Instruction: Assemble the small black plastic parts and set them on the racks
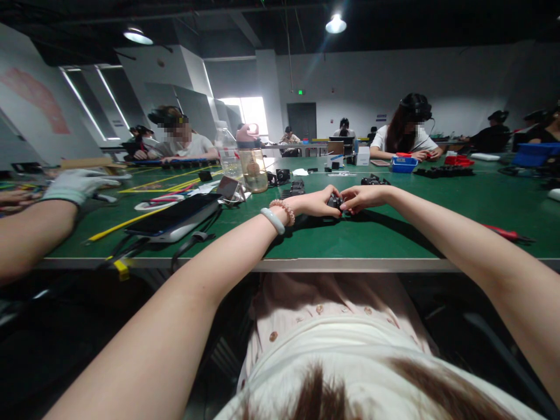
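Both hands meet over the green table (pixel 315 239), a short way in from its front edge. A small black part (pixel 335 202) sits between them, mostly covered by fingers; its exact kind is too small to make out. My left hand (pixel 318 202) is closed around its left side, thumb and fingers curled. From the right, the bent fingertips of my right hand (pixel 359 197) press on it. Just beyond the left hand lies a ridged black piece (pixel 297 187). Another dark piece (pixel 375 181) rests behind the right hand.
To the left are a phone (pixel 175 217) on a white block with cables, and an amber bottle (pixel 254 170). A co-worker's gloved hand (pixel 83 184) reaches in at far left. A red-handled tool (pixel 507 233) lies right; a blue bin (pixel 404 164) stands across the table.
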Motion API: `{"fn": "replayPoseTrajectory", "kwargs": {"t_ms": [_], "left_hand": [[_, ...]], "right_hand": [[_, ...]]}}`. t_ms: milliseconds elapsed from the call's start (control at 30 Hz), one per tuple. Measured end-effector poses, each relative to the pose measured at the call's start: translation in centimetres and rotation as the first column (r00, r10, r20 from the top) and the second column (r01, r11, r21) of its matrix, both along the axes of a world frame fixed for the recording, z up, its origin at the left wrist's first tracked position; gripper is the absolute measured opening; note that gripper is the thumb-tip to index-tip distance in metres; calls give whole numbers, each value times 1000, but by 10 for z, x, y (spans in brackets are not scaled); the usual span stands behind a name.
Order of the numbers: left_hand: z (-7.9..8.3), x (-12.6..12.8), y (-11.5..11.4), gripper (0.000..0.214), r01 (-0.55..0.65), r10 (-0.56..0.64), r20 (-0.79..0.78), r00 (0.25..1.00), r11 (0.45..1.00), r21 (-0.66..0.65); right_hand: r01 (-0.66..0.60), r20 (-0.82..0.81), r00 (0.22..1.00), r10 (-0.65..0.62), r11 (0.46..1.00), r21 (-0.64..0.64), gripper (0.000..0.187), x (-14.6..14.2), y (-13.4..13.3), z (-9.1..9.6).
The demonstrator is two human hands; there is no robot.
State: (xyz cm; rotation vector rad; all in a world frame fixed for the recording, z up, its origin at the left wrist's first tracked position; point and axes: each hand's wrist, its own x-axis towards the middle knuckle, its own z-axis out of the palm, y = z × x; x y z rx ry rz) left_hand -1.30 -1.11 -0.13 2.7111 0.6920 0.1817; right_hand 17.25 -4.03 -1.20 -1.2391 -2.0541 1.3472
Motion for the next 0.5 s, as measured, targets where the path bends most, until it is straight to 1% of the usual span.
{"fn": "replayPoseTrajectory", "kwargs": {"t_ms": [233,500], "left_hand": [[1,-1,0,57,8,-8,0,1000,1000,-21],[-1,0,2,57,0,0,-2,1000,1000,-11]], "right_hand": [[-7,-3,1000,6,1000,-12,39,1,1,-1],[-13,-21,1000,12,999,-30,37,2,4,-3]]}}
